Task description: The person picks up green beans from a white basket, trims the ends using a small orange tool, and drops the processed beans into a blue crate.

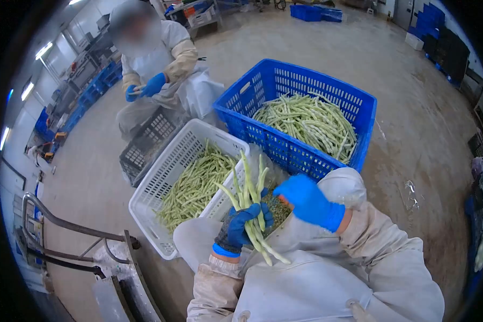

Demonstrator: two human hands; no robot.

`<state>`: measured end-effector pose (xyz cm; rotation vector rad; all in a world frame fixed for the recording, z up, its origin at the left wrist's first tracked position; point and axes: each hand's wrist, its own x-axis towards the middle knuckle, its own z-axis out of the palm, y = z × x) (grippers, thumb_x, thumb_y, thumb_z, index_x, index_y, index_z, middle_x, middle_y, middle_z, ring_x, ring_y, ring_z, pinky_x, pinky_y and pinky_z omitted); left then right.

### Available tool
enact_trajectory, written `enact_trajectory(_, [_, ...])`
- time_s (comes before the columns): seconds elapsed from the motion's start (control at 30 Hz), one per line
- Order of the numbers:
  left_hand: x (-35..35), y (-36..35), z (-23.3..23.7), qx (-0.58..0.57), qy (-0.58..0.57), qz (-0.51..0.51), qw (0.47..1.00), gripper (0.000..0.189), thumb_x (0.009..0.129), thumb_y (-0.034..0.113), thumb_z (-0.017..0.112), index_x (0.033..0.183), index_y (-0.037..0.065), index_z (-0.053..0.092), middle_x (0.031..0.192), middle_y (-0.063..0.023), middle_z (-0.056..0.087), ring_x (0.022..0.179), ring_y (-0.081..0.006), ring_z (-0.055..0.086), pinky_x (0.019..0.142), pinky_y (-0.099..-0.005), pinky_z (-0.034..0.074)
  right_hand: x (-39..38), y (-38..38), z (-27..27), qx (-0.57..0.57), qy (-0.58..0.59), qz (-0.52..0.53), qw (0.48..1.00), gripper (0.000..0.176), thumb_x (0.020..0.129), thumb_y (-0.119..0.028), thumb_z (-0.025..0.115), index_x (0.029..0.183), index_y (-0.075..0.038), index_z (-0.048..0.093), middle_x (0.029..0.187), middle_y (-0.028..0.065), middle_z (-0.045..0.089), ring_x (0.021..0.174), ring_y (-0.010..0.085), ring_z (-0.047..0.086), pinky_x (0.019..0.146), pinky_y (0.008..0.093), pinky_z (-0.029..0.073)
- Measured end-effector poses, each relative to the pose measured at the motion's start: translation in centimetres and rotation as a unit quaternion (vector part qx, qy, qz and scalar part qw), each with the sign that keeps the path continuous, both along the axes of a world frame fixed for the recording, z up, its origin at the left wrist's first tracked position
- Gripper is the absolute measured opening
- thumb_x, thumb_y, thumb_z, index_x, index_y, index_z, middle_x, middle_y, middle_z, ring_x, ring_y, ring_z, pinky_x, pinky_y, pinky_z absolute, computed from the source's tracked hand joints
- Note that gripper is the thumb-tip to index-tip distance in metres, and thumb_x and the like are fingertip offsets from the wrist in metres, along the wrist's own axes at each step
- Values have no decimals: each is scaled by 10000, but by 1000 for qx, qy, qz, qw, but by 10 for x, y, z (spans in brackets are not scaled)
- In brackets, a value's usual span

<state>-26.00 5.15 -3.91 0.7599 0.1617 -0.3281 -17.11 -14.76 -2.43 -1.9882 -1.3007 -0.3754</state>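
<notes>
My left hand (237,229), in a blue and dark grey glove, is closed around a small bunch of long pale green beans (248,198). The beans stick out above and below the fist. To its right, my blue-gloved right hand (307,199) is curled, and a small reddish-orange bit shows at its fingers; what it is I cannot make out. Below and between the hands lies a heap of small green trimmings (278,210), partly hidden. A white perforated crate (145,206) with cut bean pieces (193,180) stands to the left. Ahead, a blue crate (241,121) holds whole long beans (311,123).
Across from me a co-worker (166,59) sits with blue-gloved hands together, beside a dark crate (139,147). A metal trolley frame (75,231) stands at the left. Farther back are blue crates (308,13) on the floor, and clear plastic scraps (410,196) lie at right.
</notes>
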Motion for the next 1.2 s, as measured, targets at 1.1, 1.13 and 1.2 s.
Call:
enact_trajectory(1.1, [3, -2, -25, -157, -35, 63, 985, 276, 866, 285, 539, 1049, 78, 543, 854, -71, 576, 888, -241, 573, 880, -406, 463, 11, 88, 35, 11, 314, -4, 950, 428, 812, -241, 618, 1184, -40, 547, 834, 182, 634, 737, 325, 624, 664, 376, 494])
enact_trajectory(1.13, [2, -2, -27, -158, -34, 61, 985, 276, 866, 285, 539, 1049, 78, 543, 854, -71, 576, 888, -241, 573, 880, -406, 463, 12, 87, 39, 13, 367, 10, 930, 413, 827, -224, 631, 1185, -35, 553, 840, 139, 632, 743, 246, 610, 665, 334, 490])
enact_trajectory(1.2, [-1, -5, -15, -218, -88, 152, 960, 276, 852, 257, 543, 1063, 79, 552, 857, -45, 579, 933, -255, 573, 962, -441, 423, 14, 86, 35, 14, 421, 28, 907, 399, 841, -208, 644, 1187, -29, 558, 846, 96, 630, 750, 167, 596, 666, 293, 486])
